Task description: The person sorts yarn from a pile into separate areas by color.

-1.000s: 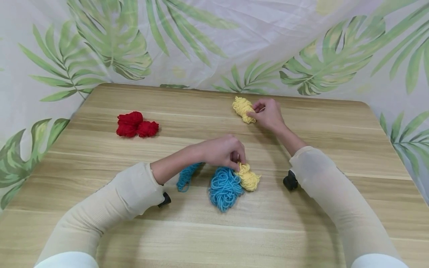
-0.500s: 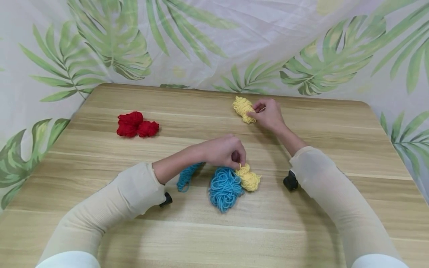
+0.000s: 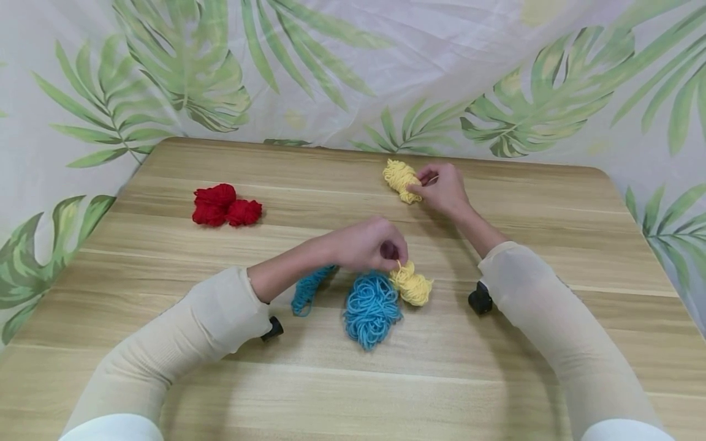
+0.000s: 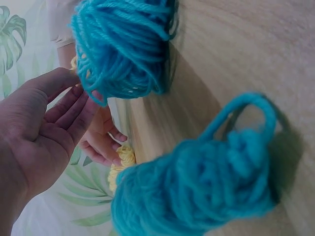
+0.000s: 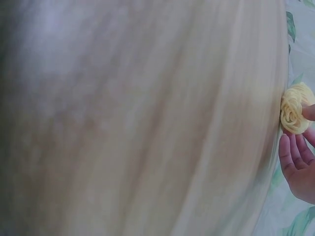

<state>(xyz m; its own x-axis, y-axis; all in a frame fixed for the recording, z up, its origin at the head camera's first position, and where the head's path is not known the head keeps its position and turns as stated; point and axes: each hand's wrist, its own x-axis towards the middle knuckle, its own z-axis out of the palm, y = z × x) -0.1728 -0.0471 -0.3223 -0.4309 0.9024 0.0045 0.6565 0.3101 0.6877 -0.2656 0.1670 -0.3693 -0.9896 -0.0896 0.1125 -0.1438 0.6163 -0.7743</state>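
A wood-grain tabletop [image 3: 309,392] stretches in front of a leaf-print cloth [image 3: 430,55]. At the left, a beige left sleeve [image 3: 204,324] reaches in from the near edge of the head view, with a black wrist device [image 3: 272,329] under its cuff. Farther back on that side lie red yarn bundles [image 3: 226,207], touching one another in a compact cluster. Next comes a narrow blue skein [image 3: 307,291], partly hidden beneath the left wrist; the left wrist view shows a loop of yarn standing out from one end.

The left hand [image 3: 366,245] arches over the middle of the tabletop, thumb and fingers pinching the upper end of a small yellow skein [image 3: 415,289]. Just below this hand sits a large blue skein [image 3: 371,311], loosely looped, with the small yellow skein right beside its upper right edge; whether the two touch, I cannot tell. Near the far edge lies a second yellow skein [image 3: 400,179], set at a slant. The right hand [image 3: 443,188] grips its right end between thumb and fingers. Farther right, the beige right sleeve [image 3: 551,331] carries another black device [image 3: 480,298] beneath its cuff.
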